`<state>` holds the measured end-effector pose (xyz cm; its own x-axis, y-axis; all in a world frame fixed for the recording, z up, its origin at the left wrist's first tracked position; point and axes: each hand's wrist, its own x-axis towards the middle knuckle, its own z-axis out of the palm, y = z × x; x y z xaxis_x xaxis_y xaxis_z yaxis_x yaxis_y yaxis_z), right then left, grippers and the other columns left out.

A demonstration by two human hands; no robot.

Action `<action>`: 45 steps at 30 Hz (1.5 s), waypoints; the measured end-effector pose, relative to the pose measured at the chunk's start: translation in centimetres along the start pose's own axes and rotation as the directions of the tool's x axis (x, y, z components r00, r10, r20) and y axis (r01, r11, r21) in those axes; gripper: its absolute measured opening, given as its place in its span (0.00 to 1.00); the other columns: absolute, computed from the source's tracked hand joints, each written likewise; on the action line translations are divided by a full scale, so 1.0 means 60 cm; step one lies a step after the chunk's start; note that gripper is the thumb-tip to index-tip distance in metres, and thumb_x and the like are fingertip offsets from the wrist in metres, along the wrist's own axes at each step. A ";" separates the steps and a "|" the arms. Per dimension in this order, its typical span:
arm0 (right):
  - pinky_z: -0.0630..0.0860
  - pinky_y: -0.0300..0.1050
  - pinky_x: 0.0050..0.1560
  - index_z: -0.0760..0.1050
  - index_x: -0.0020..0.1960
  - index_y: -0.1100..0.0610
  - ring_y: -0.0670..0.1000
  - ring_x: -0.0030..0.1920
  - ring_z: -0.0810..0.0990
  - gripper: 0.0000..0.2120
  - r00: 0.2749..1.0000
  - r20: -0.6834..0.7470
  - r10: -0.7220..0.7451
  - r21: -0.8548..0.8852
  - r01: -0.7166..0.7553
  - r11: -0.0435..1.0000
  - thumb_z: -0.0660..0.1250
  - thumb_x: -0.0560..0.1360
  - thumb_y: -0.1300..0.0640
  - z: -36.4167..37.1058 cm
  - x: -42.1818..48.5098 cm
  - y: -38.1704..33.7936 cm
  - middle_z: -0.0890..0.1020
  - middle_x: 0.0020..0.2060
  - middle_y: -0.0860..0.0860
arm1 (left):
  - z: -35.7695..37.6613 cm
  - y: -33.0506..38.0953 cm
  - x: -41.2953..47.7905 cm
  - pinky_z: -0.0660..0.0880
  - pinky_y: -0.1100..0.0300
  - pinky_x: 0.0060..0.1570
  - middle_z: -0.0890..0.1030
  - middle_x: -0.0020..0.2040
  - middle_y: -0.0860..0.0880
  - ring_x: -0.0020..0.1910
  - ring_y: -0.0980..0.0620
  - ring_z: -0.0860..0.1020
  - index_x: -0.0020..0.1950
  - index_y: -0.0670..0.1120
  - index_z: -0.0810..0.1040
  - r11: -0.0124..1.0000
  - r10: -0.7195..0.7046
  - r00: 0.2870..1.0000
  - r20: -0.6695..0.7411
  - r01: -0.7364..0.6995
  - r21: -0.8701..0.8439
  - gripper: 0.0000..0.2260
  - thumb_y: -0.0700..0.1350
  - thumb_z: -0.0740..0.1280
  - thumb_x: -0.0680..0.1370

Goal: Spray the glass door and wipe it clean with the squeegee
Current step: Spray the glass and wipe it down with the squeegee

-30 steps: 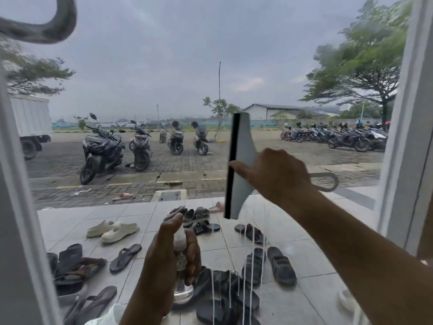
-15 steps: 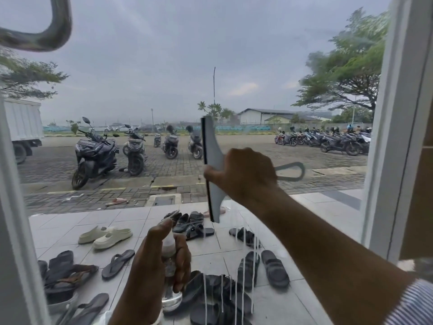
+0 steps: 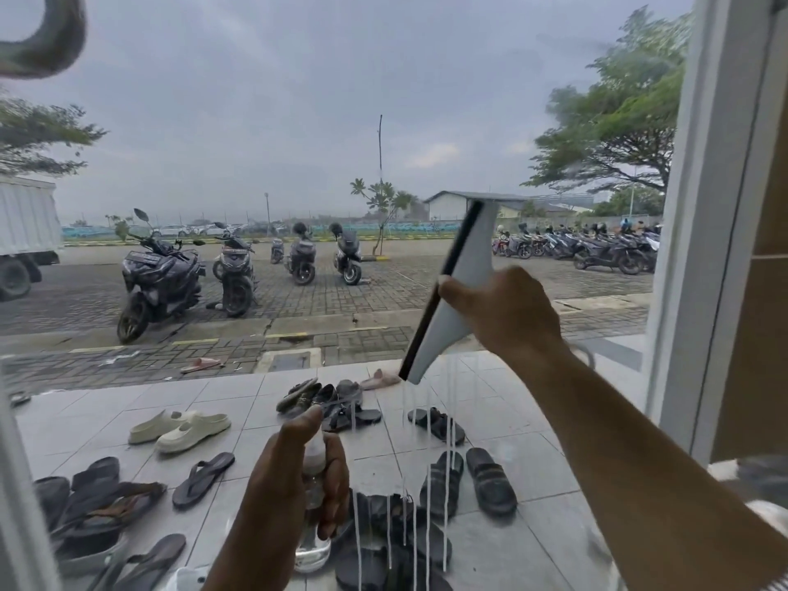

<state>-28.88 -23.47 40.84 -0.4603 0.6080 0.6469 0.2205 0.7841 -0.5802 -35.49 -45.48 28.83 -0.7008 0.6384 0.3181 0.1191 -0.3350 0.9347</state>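
We judge the task roughly midway: the glass door (image 3: 256, 121) is sprayed and only partly wiped. Our right hand (image 3: 507, 313) has its grip closed round the squeegee (image 3: 462, 287), blade tilted against the pane. Below the squeegee, white drips (image 3: 426, 526) run down unwiped. Lower left of the squeegee, our left hand (image 3: 285, 501) has its grip wrapped round the spray bottle (image 3: 314, 496).

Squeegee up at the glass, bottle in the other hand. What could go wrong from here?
1. Drips run down the glass door below the tilted squeegee; a missed pass would likely leave streaks.
2. The left hand grips the spray bottle; a stray squirt could rewet wiped glass.
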 end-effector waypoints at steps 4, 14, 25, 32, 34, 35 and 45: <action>0.69 0.43 0.32 0.80 0.47 0.62 0.53 0.35 0.80 0.27 0.976 0.001 0.218 0.218 -0.213 0.952 0.71 0.71 0.36 0.025 -0.028 0.043 0.78 0.33 0.49 | 0.007 0.006 -0.008 0.61 0.63 0.24 0.67 0.21 0.42 0.20 0.50 0.63 0.24 0.43 0.69 0.998 0.003 1.000 -0.002 -0.003 0.065 0.29 0.68 0.61 0.66; 0.66 0.38 0.22 0.79 0.46 0.62 0.45 0.23 0.72 0.24 0.977 0.067 0.203 0.648 -0.198 0.736 0.70 0.74 0.39 0.008 0.011 -0.071 0.78 0.30 0.52 | 0.013 0.003 -0.005 0.62 0.66 0.22 0.64 0.19 0.44 0.16 0.52 0.63 0.22 0.41 0.68 1.000 0.001 1.000 0.000 -0.001 -0.017 0.28 0.66 0.64 0.64; 0.67 0.39 0.25 0.75 0.46 0.59 0.46 0.28 0.73 0.22 0.919 0.109 0.380 0.709 -0.340 0.618 0.70 0.74 0.39 0.047 0.005 -0.054 0.78 0.35 0.51 | 0.001 -0.040 0.027 0.62 0.65 0.22 0.66 0.20 0.43 0.17 0.51 0.63 0.23 0.41 0.68 0.998 -0.062 0.998 -0.007 0.062 0.010 0.29 0.67 0.64 0.64; 0.70 0.46 0.34 0.76 0.37 0.58 0.50 0.29 0.75 0.25 0.823 0.132 0.553 0.667 -0.486 0.564 0.69 0.72 0.35 0.123 -0.102 0.026 0.80 0.31 0.52 | -0.008 -0.037 0.025 0.61 0.65 0.23 0.65 0.21 0.43 0.19 0.51 0.63 0.24 0.41 0.67 0.998 -0.059 0.998 -0.022 0.059 0.011 0.29 0.67 0.63 0.65; 0.70 0.47 0.35 0.76 0.36 0.57 0.50 0.28 0.73 0.24 0.815 0.151 0.560 0.679 -0.497 0.540 0.70 0.72 0.36 0.128 -0.111 0.032 0.78 0.30 0.51 | -0.011 -0.032 0.020 0.61 0.64 0.24 0.65 0.21 0.43 0.20 0.51 0.63 0.24 0.41 0.67 0.998 -0.053 0.998 -0.031 0.053 0.020 0.29 0.67 0.63 0.65; 0.69 0.47 0.35 0.75 0.35 0.57 0.50 0.27 0.72 0.24 0.810 0.163 0.563 0.681 -0.505 0.530 0.70 0.72 0.35 0.129 -0.111 0.034 0.77 0.28 0.50 | -0.014 -0.030 0.018 0.60 0.63 0.24 0.65 0.21 0.43 0.20 0.50 0.63 0.24 0.41 0.68 0.998 -0.048 0.998 -0.033 0.049 0.026 0.29 0.67 0.63 0.66; 0.69 0.41 0.24 0.74 0.38 0.60 0.46 0.20 0.71 0.25 0.907 0.189 0.377 0.777 -0.372 0.507 0.65 0.77 0.38 0.093 -0.094 -0.041 0.75 0.26 0.52 | -0.018 -0.016 0.002 0.59 0.63 0.25 0.64 0.22 0.44 0.20 0.51 0.61 0.23 0.42 0.67 0.999 -0.035 0.999 -0.033 0.035 0.019 0.28 0.67 0.62 0.66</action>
<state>-31.64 -29.51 35.83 -0.4967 0.8233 0.2747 -0.3849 0.0748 -0.9199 -36.42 -45.85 27.80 -0.7275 0.6263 0.2802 0.1079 -0.2988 0.9482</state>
